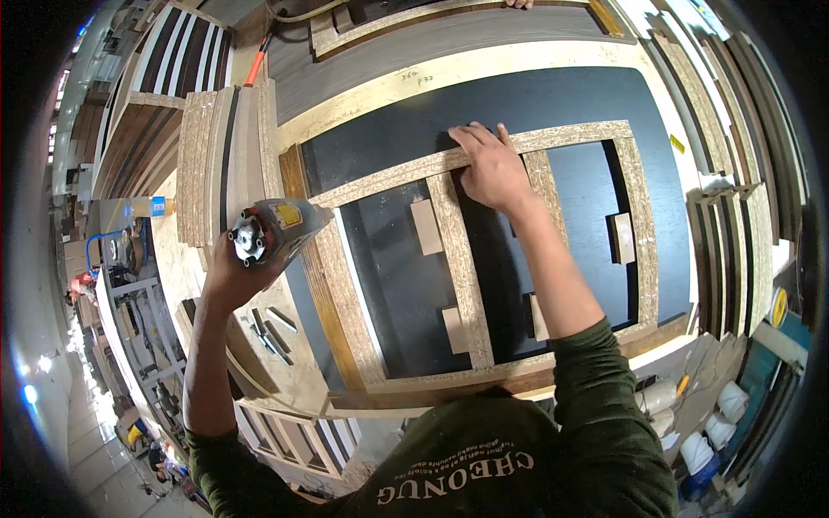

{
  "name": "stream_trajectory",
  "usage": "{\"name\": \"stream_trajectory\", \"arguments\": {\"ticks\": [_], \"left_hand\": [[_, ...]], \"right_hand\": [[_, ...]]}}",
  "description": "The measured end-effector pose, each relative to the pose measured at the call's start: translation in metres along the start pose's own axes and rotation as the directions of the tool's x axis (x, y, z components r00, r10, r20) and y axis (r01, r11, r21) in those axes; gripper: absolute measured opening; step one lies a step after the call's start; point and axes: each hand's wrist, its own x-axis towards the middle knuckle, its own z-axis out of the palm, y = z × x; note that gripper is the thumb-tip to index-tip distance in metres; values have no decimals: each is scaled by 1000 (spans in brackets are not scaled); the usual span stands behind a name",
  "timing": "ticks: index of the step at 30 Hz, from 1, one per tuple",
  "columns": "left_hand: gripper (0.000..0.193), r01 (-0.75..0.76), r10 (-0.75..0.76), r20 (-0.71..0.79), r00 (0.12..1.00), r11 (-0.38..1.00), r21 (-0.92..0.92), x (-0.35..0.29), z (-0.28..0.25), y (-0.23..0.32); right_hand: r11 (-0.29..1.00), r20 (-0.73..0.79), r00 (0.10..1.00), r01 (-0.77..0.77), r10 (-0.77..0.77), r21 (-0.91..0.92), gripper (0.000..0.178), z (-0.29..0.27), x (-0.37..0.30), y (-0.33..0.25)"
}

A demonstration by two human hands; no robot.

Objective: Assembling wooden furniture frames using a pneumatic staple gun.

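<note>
Nail gun in left grip, chipboard frame beneath right grip.

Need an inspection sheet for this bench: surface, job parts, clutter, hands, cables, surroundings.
Surface: dark panel lying under the frame.
Job's things: chipboard frame with crosspieces; small wooden blocks against them; nail gun near the frame's far left corner, contact unclear.
Clutter: loose metal strips left of the frame; orange-handled tool beyond.
Hands: left hand grips the nail gun; right hand rests on the frame's far rail.
Cables: hose-like curve at the far edge.
Surroundings: stacked boards left; white buckets lower right.
</note>
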Motion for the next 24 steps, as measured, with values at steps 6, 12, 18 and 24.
{"name": "stream_trajectory", "arguments": {"ticks": [6,12,18,24], "left_hand": [[37,-205,207,-28,978,976,72,16,17,17],[29,-330,325,84,942,943,42,49,42,46],[19,-383,340,221,914,902,197,90,74,74],[20,-352,294,262,919,912,212,105,85,74]], "right_hand": [[998,26,1000,-7,5,67,53,-2,-12,-10],[993,-56,998,-25,32,117,43,5,-14,-7],[990,-134,991,-5,24,144,38,7,-12,-8],[985,-123,992,-12,33,173,40,2,-10,-7]]}}
